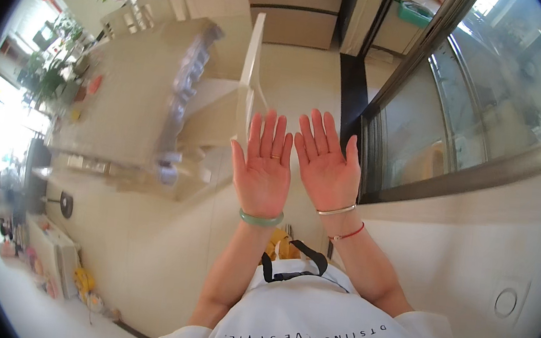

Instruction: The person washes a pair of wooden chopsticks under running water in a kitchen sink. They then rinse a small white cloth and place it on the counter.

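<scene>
My left hand [263, 176] is held out palm up, fingers stretched and thumb apart, with nothing on the palm. A ring [275, 157] sits on one of its fingers, and a green bangle [260, 219] circles that wrist. Beside it, my right hand [330, 169] is also flat and palm up, holding nothing. Its wrist carries a silver bangle [337, 209] and a red cord bracelet [347, 234]. The two hands are close together, with a narrow gap between them. Just beyond the left fingertips stands a white chair [251, 68].
A table with a ruffled cover [134, 82] is at the left. On the right, a sliding glass door [449, 102] in a dark frame meets a white wall [459, 255]. Far ahead are drawers [291, 26]. Several plants [46, 76] stand near the left window.
</scene>
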Action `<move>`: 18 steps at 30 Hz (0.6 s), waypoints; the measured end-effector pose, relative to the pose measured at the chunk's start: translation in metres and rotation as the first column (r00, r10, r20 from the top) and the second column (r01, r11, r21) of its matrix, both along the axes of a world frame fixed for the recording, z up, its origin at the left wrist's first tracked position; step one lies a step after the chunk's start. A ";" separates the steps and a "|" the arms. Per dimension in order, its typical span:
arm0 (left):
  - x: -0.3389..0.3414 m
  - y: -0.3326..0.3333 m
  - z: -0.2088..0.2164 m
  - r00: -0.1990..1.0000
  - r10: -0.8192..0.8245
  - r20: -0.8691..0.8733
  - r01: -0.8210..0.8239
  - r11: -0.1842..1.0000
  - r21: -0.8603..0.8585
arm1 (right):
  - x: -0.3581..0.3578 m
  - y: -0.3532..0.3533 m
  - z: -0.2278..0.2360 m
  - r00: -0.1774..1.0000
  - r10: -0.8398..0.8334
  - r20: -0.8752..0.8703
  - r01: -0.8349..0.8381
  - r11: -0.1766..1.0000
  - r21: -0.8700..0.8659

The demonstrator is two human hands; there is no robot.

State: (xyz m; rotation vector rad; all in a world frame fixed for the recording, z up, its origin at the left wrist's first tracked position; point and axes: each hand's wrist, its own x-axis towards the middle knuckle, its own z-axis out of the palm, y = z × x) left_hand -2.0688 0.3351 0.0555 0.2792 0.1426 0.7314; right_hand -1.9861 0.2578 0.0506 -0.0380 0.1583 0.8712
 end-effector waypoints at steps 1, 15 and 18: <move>0.022 0.011 -0.005 1.000 -0.031 -0.003 0.031 0.999 -0.019 | 0.020 0.008 -0.003 1.000 -0.026 -0.008 0.026 0.999 -0.021; 0.388 0.183 -0.039 0.948 -0.316 0.022 0.317 0.947 -0.058 | 0.359 0.162 -0.044 0.952 -0.304 -0.035 0.304 0.953 -0.010; 0.462 0.202 -0.048 0.914 -0.406 0.031 0.407 0.911 -0.071 | 0.428 0.176 -0.048 0.918 -0.393 -0.049 0.392 0.919 -0.041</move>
